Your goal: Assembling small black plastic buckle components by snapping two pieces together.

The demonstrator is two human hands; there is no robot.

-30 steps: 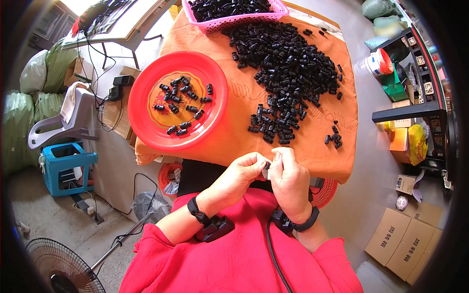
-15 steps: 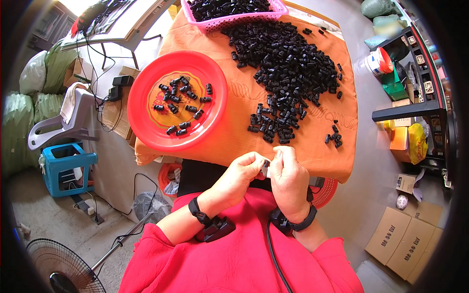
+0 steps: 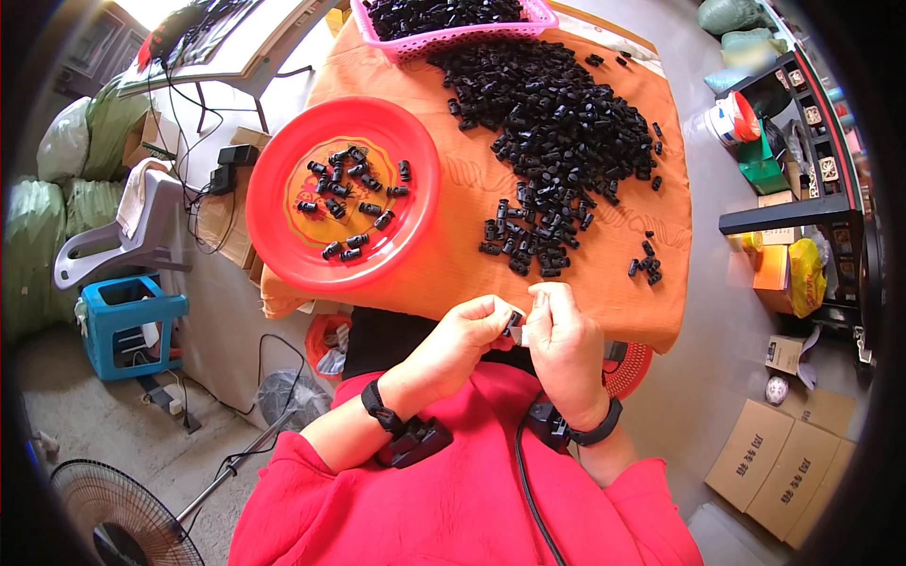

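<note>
Close to the table's front edge, my left hand (image 3: 464, 332) pinches a small black cord lock (image 3: 513, 324) between thumb and fingertips. Just to its right, my right hand (image 3: 564, 341) is closed, thumb against bent fingers. A pale bit shows between the two hands, too small to name; what the right fingers hold is hidden. Beyond the hands lies a large heap of black cord locks (image 3: 566, 123). A red plate (image 3: 269, 203) at the left carries several more, and a small group (image 3: 647, 259) lies apart at the right.
An orange cloth (image 3: 453, 255) covers the table. A pink basket (image 3: 425, 44) full of black pieces stands at the far edge. On the floor are a blue stool (image 3: 132, 325), a fan (image 3: 123, 519) at lower left and cardboard boxes (image 3: 779, 472) at right. A black cable hangs down my front.
My right hand has shifted slightly to the right, widening the gap between the hands. The cord lock in my left fingers shows more now. Heap and plate look the same.
</note>
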